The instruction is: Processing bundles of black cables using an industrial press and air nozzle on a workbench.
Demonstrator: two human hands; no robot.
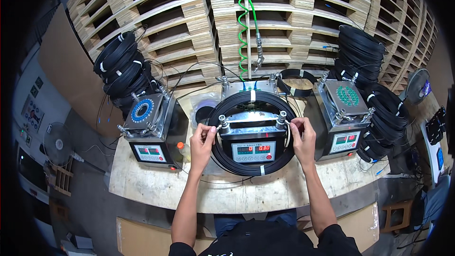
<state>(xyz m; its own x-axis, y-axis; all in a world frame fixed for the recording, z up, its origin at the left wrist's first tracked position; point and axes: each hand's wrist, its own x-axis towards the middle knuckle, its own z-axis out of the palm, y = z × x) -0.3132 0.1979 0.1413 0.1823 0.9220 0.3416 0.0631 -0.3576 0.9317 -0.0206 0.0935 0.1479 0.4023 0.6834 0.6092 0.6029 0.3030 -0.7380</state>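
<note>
In the middle of the wooden table stands a benchtop machine with a lit red-digit control panel (254, 151). A large coil of black cable (244, 167), tied with white bands, hangs around its front. My left hand (202, 144) is closed, thumb and finger pinching the small metal lever of the left clamp knob (223, 122). On the other side my right hand (304, 141) pinches the lever of the right clamp knob (282, 119). Both forearms reach in from the lower edge, outside the coil. The fingertips partly hide the levers.
Similar machines stand at left with a blue ring of connectors (142, 111) and at right with green connectors (348, 96). Black cable coils are stacked at left (124, 68) and right (362, 52). A green spiral air hose (252, 4) hangs before wooden pallets. An orange-capped bottle (184, 150) stands left.
</note>
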